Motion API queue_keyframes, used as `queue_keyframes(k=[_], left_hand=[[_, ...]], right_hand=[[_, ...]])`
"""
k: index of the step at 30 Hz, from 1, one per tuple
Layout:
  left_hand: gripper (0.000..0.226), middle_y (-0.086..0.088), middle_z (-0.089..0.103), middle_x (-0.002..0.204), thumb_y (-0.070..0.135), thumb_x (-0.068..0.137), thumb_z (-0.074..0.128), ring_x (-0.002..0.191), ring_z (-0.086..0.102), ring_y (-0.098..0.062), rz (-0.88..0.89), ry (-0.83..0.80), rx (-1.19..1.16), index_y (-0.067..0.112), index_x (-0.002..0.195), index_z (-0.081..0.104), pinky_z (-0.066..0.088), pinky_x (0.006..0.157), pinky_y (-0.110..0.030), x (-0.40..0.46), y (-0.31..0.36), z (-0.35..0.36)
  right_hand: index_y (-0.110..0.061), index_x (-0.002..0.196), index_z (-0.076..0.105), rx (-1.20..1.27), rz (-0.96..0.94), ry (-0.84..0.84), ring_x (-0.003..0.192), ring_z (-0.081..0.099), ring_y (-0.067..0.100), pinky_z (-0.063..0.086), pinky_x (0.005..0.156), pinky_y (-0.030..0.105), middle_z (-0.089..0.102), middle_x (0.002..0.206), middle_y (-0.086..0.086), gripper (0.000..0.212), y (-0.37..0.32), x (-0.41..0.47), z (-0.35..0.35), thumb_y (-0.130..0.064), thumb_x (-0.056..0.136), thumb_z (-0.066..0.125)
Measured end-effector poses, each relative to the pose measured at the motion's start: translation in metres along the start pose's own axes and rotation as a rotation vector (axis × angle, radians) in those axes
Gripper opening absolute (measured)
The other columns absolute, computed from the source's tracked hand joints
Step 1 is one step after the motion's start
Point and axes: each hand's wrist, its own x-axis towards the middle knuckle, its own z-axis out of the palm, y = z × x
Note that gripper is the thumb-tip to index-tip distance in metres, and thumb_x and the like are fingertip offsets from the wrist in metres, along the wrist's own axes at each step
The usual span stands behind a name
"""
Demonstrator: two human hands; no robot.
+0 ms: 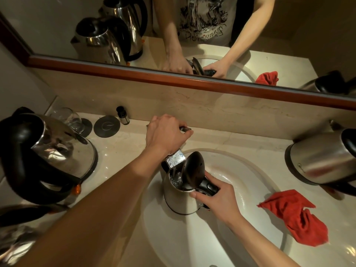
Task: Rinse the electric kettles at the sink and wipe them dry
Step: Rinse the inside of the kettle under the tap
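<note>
A steel kettle (178,197) with its black lid (193,168) flipped up stands in the white sink (240,182) under the chrome tap spout (175,159). Water runs from the spout into the kettle. My right hand (216,199) grips the kettle's black handle. My left hand (166,132) grips the tap lever at the back of the sink. A red cloth (294,214) lies crumpled on the sink's right rim. A second steel kettle (52,153) stands on the counter at the left, and a third (321,160) at the right.
A drinking glass (68,118), a round grey coaster (107,126) and a small dark bottle (123,115) stand on the marble counter at the back left. A wood-framed mirror (192,78) runs along the wall above. Part of another shiny object shows at the bottom left corner.
</note>
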Motion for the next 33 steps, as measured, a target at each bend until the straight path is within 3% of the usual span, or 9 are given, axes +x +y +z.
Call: queue_keyframes(k=[10, 24, 29, 33], left_hand=[[0.040, 0.004, 0.072, 0.109, 0.062, 0.091, 0.052, 0.114, 0.055, -0.017, 0.006, -0.002, 0.000, 0.036, 0.110, 0.075, 0.032, 0.095, -0.036, 0.0007, -0.0013, 0.0010], [0.039, 0.003, 0.072, 0.108, 0.062, 0.091, 0.053, 0.113, 0.056, -0.017, 0.014, 0.008, 0.003, 0.036, 0.109, 0.075, 0.034, 0.096, -0.036, 0.0012, -0.0015, 0.0025], [0.040, 0.004, 0.073, 0.108, 0.062, 0.091, 0.052, 0.112, 0.057, -0.017, 0.020, 0.013, 0.008, 0.036, 0.109, 0.075, 0.035, 0.097, -0.037, 0.0020, -0.0027, 0.0046], [0.041, 0.004, 0.072, 0.109, 0.066, 0.090, 0.053, 0.111, 0.058, -0.018, 0.015, 0.008, 0.004, 0.037, 0.109, 0.075, 0.035, 0.096, -0.037, 0.0029, -0.0044, 0.0066]], right_hand=[[-0.049, 0.124, 0.064, 0.012, -0.036, -0.015, 0.077, 0.069, 0.000, 0.060, 0.088, 0.042, 0.079, 0.101, -0.016, 0.074, -0.0019, 0.0005, -0.0002, -0.021, 0.064, 0.097], [-0.049, 0.121, 0.064, 0.015, -0.049, -0.022, 0.076, 0.069, 0.000, 0.060, 0.087, 0.040, 0.079, 0.097, -0.017, 0.071, -0.0058, -0.0012, -0.0003, -0.017, 0.066, 0.096], [-0.035, 0.132, 0.067, 0.023, -0.039, -0.023, 0.073, 0.067, -0.001, 0.057, 0.084, 0.035, 0.079, 0.096, -0.015, 0.075, -0.0026, 0.0001, -0.0008, -0.018, 0.065, 0.097], [-0.045, 0.125, 0.064, 0.010, -0.043, -0.017, 0.082, 0.070, -0.002, 0.060, 0.087, 0.038, 0.079, 0.100, -0.018, 0.073, -0.0026, 0.0006, -0.0006, -0.020, 0.064, 0.097]])
